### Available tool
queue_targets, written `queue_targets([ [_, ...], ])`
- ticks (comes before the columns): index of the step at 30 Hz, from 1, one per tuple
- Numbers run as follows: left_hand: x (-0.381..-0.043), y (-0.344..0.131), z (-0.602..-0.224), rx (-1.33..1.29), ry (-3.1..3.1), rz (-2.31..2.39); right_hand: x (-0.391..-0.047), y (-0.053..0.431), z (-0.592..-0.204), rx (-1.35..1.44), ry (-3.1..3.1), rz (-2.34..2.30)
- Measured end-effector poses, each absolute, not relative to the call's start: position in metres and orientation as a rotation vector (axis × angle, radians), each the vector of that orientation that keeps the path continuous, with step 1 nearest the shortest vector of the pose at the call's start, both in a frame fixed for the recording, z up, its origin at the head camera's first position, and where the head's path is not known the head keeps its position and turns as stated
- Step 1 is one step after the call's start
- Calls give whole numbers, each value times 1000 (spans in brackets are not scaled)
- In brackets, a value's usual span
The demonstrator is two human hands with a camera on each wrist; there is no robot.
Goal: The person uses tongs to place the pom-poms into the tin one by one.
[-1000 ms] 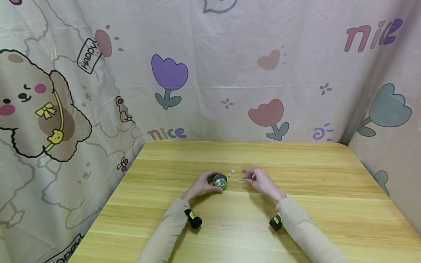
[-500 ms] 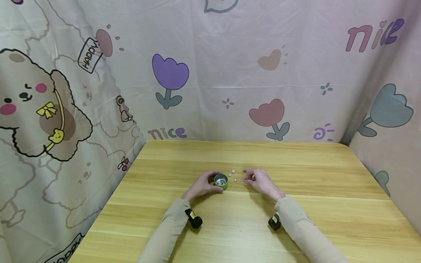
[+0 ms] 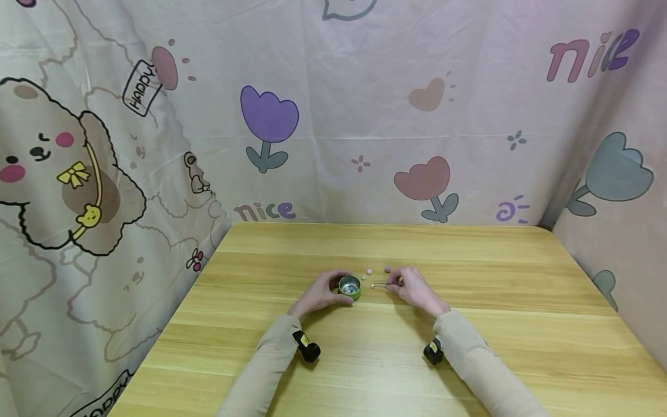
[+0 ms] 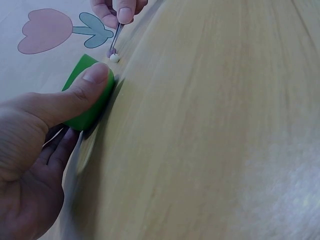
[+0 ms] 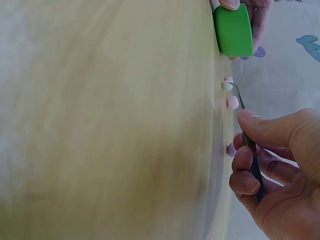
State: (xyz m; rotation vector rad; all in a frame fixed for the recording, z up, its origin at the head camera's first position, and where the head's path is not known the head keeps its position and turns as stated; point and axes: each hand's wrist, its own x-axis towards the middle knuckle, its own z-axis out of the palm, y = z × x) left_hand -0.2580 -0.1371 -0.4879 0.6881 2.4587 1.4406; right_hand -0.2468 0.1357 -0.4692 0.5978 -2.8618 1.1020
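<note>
My left hand [image 3: 321, 293] grips a small round green tin [image 3: 350, 296] on the table, its thumb [image 4: 96, 74] at the near side. The tin's silver inside faces up. In my right hand [image 3: 413, 289] I pinch a pair of bent-tipped metal tweezers [image 5: 252, 165], pointing left toward the tin. Their tips meet a small white ball [image 5: 227, 85]; whether they squeeze it is too small to tell. Close by lie a pink ball [image 3: 369, 271], a pale pink ball [image 3: 363, 278] and a purple ball [image 3: 388, 269], the last just behind my right fingers.
The wooden table [image 3: 333, 359] extends around both hands, its back edge against a printed cloth [image 3: 344, 116]. Black cameras are strapped to both wrists, the left one [image 3: 308, 349] and the right one [image 3: 433, 351] hanging inward.
My right wrist and forearm have shifted slightly left, while the tweezer tips stay almost in place by the white ball. My left hand and the tin have held still.
</note>
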Motion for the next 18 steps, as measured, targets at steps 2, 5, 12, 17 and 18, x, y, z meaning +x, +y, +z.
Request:
queue_targets([
  [2,-258,-137,-488,692,2462,1437,-247,135,-469,606,-2857,1094],
  [5,-258,-137,-487,696,2464,1434,-247,135,-469,603,-2859,1095],
  [12,-258,-137,-487,698,2459,1439,-247,135,-468,609,-2866,1087],
  [17,-258,-137,-488,693,2457,1442,-247,135,-469,617,-2861,1081],
  [18,-257,-137,-488,694,2457,1442,-248,135,-469,614,-2861,1083],
])
